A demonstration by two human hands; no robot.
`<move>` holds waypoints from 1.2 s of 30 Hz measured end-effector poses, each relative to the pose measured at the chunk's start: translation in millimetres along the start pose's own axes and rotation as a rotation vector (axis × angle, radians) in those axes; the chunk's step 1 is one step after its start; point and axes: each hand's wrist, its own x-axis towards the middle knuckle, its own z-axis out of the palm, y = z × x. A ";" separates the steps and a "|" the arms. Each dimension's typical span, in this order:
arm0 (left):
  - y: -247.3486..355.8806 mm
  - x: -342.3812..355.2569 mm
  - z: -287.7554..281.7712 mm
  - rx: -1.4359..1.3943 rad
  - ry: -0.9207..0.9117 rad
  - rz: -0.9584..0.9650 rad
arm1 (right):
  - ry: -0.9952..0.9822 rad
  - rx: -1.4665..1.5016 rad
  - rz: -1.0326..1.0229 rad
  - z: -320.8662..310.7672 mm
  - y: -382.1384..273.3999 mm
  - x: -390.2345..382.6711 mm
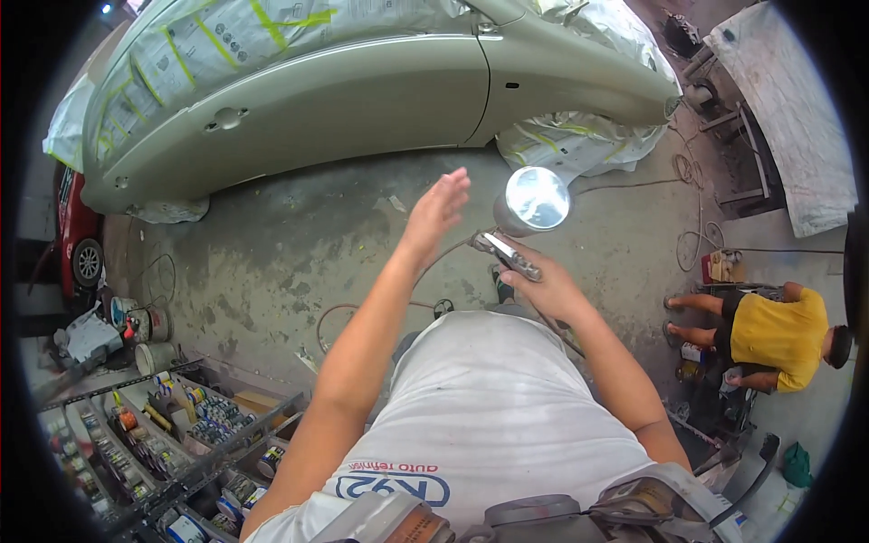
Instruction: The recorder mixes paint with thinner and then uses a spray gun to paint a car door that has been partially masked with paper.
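In my right hand (pixel 550 288) is a spray gun (pixel 511 255), its handle in my closed fingers. On the gun sits a shiny silver cup (pixel 536 201). A thin air hose (pixel 433 269) runs close by the gun; where it joins is hard to make out. My left hand (pixel 439 215) is raised to the left of the gun, fingers stretched out and holding nothing. Beyond both hands stands a greenish-beige car (pixel 344 104). Its windows are covered with masking paper (pixel 217 45) and yellow-green tape, and a plastic sheet (pixel 579 149) wraps a wheel.
At the right a person in a yellow shirt (pixel 769 335) bends by a small cart. Metal shelves (pixel 272 416) with cans stand at lower left, near buckets (pixel 156 357). A red car (pixel 72 226) is at far left. Hose coils (pixel 692 252) lie on the stained concrete floor (pixel 262 217).
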 end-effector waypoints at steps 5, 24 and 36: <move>92.5 -29.0 78.3 1.406 -0.207 0.817 | -0.120 -0.177 -0.014 -26.2 8.0 24.8; 110.4 -4.8 166.5 0.290 0.317 0.840 | -0.052 -0.255 -0.391 -95.2 -7.3 62.2; 107.7 -7.5 181.9 1.021 0.324 0.880 | -0.141 -0.138 -0.328 -100.4 8.3 50.7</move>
